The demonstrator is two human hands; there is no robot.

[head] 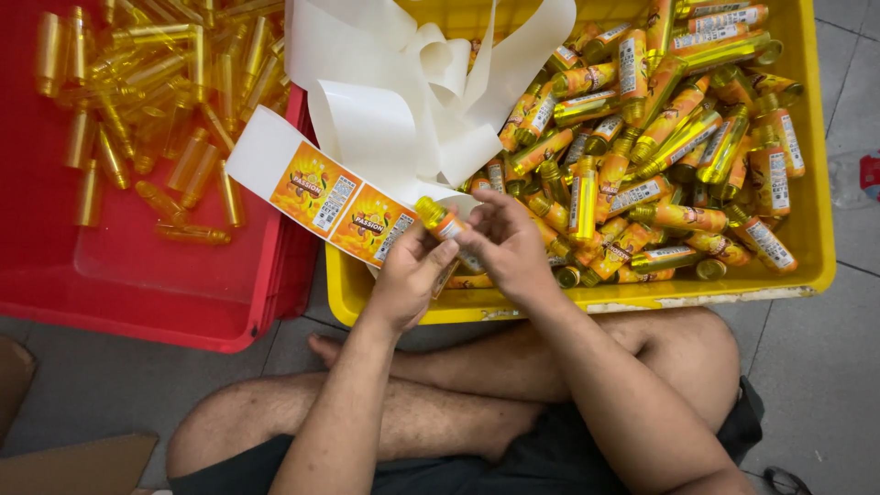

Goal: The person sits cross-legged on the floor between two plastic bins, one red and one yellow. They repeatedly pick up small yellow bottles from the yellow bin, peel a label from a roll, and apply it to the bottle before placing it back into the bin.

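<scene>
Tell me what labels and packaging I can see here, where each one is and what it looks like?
Label strip: white backing with orange rectangular stickers, running from the hands toward the red crate.
Peeled backing: loose white ribbon heaped over the yellow crate's left side.
Small bottle: yellow cap, orange label, held by left hand and right hand.
Labelled bottles: orange-wrapped, piled in yellow crate.
Bare bottles: clear yellow, in red crate.
</scene>
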